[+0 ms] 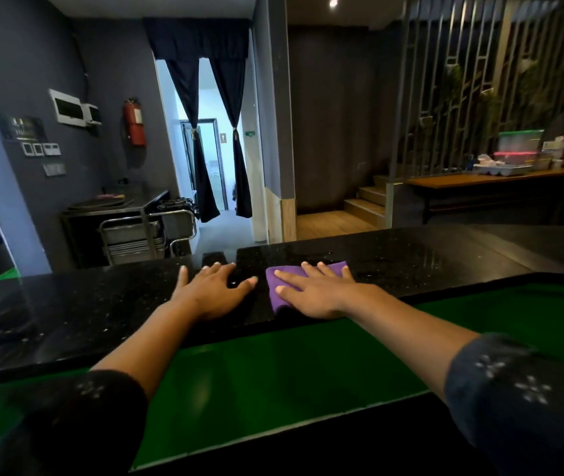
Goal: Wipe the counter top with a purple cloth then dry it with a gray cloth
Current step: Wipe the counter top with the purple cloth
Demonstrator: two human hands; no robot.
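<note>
Both hands lay flat near the bench [102, 314] front edge: right grip [321, 292] pressing the purple cloth [282, 280], left grip [213, 286] bare (steady, overlapping strokes would serve best).

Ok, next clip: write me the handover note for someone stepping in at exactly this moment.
Left hand: flat on the glossy black speckled stone counter top, fingers spread, holding nothing.
Right hand: fingers straight, pressing the folded purple cloth onto the counter near its front edge.
Done: the counter right of the cloth looks streaked, possibly already wiped; not certain.
Left: finish the purple wipe, then dry with the gray cloth, which is not in view.
</note>
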